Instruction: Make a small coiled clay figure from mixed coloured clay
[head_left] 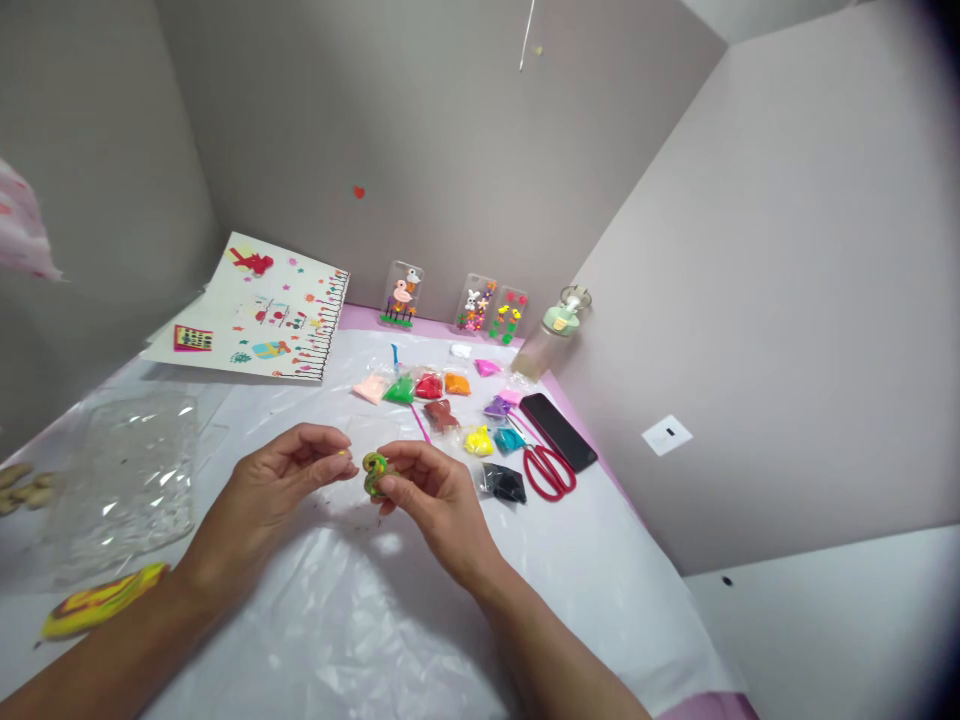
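Observation:
Between the thumb and fingers of my right hand (431, 490) is a small curled clay piece (374, 474), green and yellow with darker marbling, its loops stacked like an eight. Just left of it, my left hand (296, 468) is closed in a pinch around a tiny yellow bit of clay (343, 453). The fingertips of the two hands are close but apart, above a white plastic sheet (360, 620). Past my right hand lie small bags of coloured clay, among them yellow (478, 441), black (503, 483) and brown (441, 415).
Red-handled scissors (550, 472) and a black phone (559, 432) lie at the right. A bottle (551, 335) and decorated phone cases (403, 295) stand by the wall. On the left are a notebook (255, 310), a clear plastic tray (131, 480) and a marbled yellow clay piece (105, 602).

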